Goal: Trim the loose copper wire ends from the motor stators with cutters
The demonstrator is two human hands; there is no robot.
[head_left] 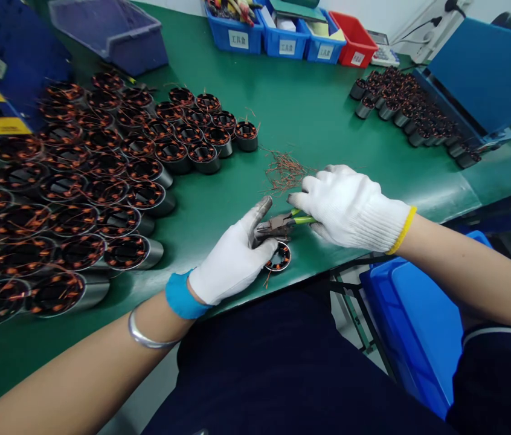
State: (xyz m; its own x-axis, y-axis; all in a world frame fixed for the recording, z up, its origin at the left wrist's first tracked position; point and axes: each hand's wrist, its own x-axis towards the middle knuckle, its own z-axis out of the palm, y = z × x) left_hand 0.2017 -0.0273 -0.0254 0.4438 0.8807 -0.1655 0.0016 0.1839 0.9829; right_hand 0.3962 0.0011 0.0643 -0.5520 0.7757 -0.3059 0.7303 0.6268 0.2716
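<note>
Near the table's front edge stands a motor stator (279,258), a round metal ring with copper windings and a loose wire end at its lower side. My left hand (236,257), in a white glove with a blue cuff, grips it; the thumb lies on its rim and the index finger reaches up beside the plier jaws. My right hand (350,205), gloved in white with a yellow cuff, is closed round the green handles of wire-cutting pliers (278,225). Their jaws are just above the stator. Whether a wire is between the jaws cannot be made out.
Cut copper wire ends (286,170) lie in a pile beyond my hands. Many stators (101,187) crowd the left side, and more stators (414,109) stand at the right back. Blue bins (237,33), a red bin (356,39) and a grey-purple crate (135,42) line the back.
</note>
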